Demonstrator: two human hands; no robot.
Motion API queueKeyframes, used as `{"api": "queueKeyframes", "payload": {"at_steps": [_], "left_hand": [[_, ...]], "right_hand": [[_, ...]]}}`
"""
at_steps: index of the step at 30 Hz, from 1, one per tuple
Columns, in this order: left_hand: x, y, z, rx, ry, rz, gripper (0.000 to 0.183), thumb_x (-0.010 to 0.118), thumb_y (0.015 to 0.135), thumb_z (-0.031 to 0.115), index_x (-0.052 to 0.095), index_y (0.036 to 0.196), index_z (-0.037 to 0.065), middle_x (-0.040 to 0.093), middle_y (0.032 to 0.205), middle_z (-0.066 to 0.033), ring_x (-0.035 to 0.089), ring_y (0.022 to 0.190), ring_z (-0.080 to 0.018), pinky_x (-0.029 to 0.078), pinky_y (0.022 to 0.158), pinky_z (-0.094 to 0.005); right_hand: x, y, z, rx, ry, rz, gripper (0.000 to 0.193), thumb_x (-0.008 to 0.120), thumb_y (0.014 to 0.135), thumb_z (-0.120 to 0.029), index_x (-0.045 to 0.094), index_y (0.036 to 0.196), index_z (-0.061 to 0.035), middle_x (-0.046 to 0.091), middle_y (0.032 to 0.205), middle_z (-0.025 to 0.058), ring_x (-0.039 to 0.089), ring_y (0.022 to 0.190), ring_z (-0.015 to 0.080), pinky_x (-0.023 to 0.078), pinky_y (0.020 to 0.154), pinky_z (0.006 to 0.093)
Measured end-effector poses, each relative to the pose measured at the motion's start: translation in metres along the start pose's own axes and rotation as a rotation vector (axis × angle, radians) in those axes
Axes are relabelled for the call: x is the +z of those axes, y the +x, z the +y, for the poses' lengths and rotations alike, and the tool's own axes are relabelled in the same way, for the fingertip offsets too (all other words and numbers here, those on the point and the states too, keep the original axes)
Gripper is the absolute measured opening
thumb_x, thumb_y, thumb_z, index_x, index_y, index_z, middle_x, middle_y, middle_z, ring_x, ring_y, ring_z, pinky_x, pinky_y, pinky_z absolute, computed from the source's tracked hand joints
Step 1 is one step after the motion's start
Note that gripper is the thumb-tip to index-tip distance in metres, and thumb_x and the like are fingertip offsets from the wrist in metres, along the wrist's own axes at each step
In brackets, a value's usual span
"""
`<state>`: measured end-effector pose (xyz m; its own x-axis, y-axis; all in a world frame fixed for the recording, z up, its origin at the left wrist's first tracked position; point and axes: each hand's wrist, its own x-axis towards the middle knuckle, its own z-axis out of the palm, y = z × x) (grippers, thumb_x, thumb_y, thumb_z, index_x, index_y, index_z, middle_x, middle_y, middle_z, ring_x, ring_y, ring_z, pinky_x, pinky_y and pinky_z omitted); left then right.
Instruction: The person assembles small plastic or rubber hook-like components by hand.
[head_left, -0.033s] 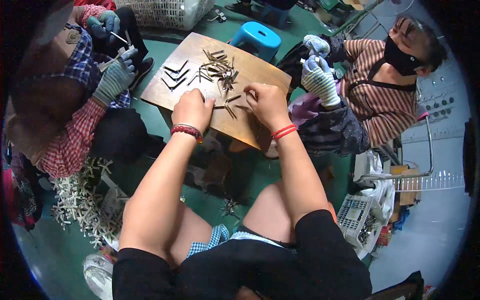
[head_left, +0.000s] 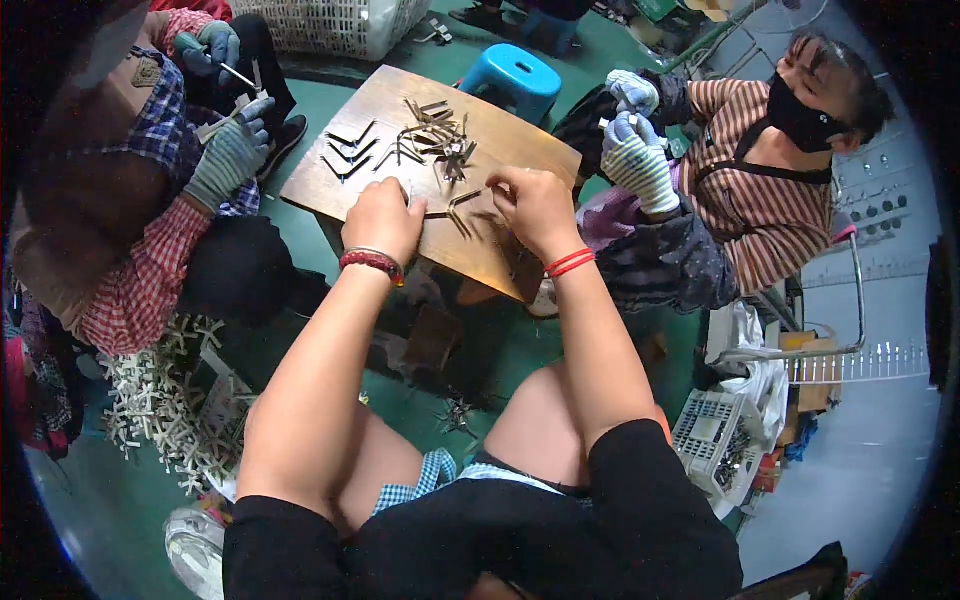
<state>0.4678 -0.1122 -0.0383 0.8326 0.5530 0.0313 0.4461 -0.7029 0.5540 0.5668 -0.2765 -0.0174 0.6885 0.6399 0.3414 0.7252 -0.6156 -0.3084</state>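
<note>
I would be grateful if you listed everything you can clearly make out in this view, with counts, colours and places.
Wooden table: one, brown, centre
V-shaped metal pieces: three, dark, table's left side
Metal-strip pile: uncountable, dark metallic, table's middle
Loose metal strips: several, dark and brassy, between the hands
Plastic stool: one, bright blue, beyond the table
Lattice crates: two, white, top and lower right
Cross-shaped parts: many, off-white, lower left
Co-workers: two, patterned clothing, left and right
Gloves: four, greyish, on co-workers
Left hand: one, bare, over near edge
Right hand: one, bare, over right side
</note>
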Motion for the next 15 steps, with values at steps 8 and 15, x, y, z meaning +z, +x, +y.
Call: {"api": "queueKeyframes", "payload": {"at_steps": [8, 15], "left_hand": [[0.010, 0.004, 0.002, 0.130, -0.035, 0.018, 0.017, 0.060, 0.073, 0.019, 0.062, 0.077, 0.003, 0.060, 0.083, -0.0161, 0.058, 0.080, -0.0307, 0.047, 0.073, -0.0392], [0.022, 0.003, 0.014, 0.218, -0.172, 0.099, 0.013, 0.062, 0.071, 0.009, 0.063, 0.080, 0.000, 0.063, 0.077, -0.0170, 0.062, 0.073, -0.0293, 0.048, 0.070, -0.0345]], "right_hand": [[0.019, 0.006, 0.003, -0.058, -0.056, -0.127, 0.012, 0.061, 0.073, -0.022, 0.065, 0.082, -0.0165, 0.061, 0.071, 0.0127, 0.060, 0.068, 0.0292, 0.048, 0.062, 0.0391], [0.021, 0.006, -0.002, -0.029, 0.034, -0.109, 0.017, 0.063, 0.070, -0.020, 0.065, 0.086, -0.0169, 0.062, 0.073, 0.0126, 0.060, 0.070, 0.0298, 0.048, 0.063, 0.0394]]}}
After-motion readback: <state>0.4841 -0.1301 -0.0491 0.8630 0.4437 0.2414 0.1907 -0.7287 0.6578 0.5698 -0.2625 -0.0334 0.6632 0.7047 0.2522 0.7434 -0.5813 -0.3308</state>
